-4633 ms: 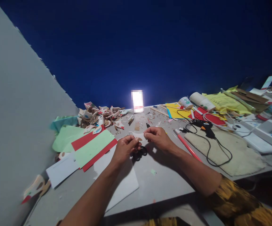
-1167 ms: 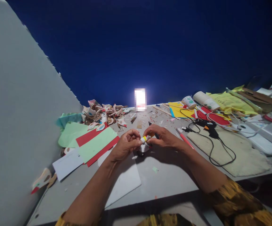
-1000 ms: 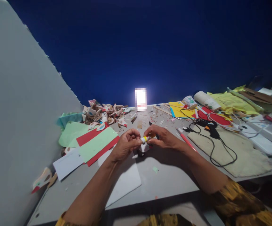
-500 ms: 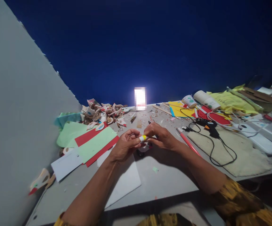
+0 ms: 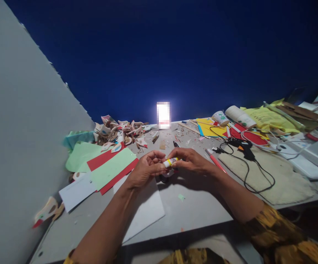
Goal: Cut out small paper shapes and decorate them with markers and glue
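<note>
A small glue stick point(image 5: 170, 161) with a white body and a yellow band lies level in the air between the two hands, just above the grey tabletop point(image 5: 194, 205). The left hand point(image 5: 145, 171) pinches its white end between thumb and fingertips, fingers curled in tight. The right hand point(image 5: 191, 161) closes its fingers over the other end, which they hide. Directly below the hands lies a pair of black scissors point(image 5: 166, 176), and a white sheet point(image 5: 145, 211) sits under the left wrist.
</note>
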Available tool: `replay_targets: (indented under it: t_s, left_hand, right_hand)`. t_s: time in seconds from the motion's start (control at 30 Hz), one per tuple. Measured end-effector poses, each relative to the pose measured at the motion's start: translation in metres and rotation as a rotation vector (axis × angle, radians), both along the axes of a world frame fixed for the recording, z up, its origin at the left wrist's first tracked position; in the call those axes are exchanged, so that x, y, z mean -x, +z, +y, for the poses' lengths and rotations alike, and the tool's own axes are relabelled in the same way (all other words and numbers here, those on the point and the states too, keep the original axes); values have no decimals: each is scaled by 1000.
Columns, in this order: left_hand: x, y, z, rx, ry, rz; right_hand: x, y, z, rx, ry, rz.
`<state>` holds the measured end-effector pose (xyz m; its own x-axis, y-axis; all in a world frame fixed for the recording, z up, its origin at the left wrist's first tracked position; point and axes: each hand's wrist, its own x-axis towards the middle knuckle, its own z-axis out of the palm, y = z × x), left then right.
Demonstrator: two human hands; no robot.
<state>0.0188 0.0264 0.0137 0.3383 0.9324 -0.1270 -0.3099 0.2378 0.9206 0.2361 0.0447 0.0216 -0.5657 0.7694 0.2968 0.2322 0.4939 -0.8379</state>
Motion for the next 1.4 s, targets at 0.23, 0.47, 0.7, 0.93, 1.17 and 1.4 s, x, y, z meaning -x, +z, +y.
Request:
replay_targets:
  t_s: [0.23,0.47,0.7,0.93,1.17,1.4]
  left_hand:
    - [2,4,0,-20,-3,-1]
    - [5,4,3,-13,59,-47]
    - [5,5,4,-91,100,23]
    - [4,9,0,-237,141,210]
    - [-2,10,-3,-227,235,241]
    - [2,5,6,-137,305,105]
  right_hand:
    - [1,-1,-1,119,5,78]
    - [0,-5,6,12,-11,73]
    - [-1,-3,6,-9,-18,29]
    - [0,-2,8,-33,3,12]
    - [-4,-6,11,-62,-23,-60]
    - [-16,-17,34,-168,-105,-121]
